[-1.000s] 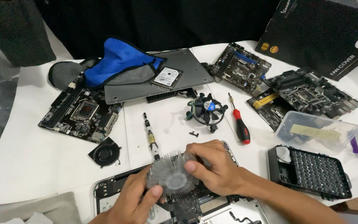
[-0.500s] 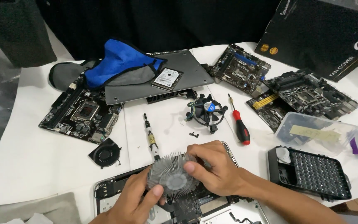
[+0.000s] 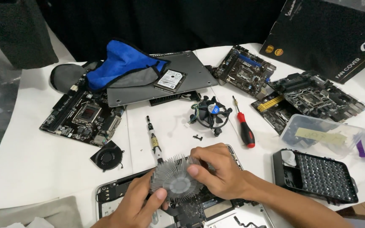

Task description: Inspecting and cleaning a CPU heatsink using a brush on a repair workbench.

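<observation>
both hands, left hand [image 3: 138, 207] & right hand [image 3: 218, 171], grip round heatsink [image 3: 175, 182].

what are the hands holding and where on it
Both hands hold a round finned heatsink by its rim: the left hand at the lower edge, the right hand at the right edge.

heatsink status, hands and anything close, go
Left hand and right hand both grip round finned heatsink, above open laptop chassis. Screwdriver lies just beyond.

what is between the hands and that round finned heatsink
Nothing visible: the left hand and right hand both hold the round finned heatsink directly, fingers on its rim and face.
</observation>
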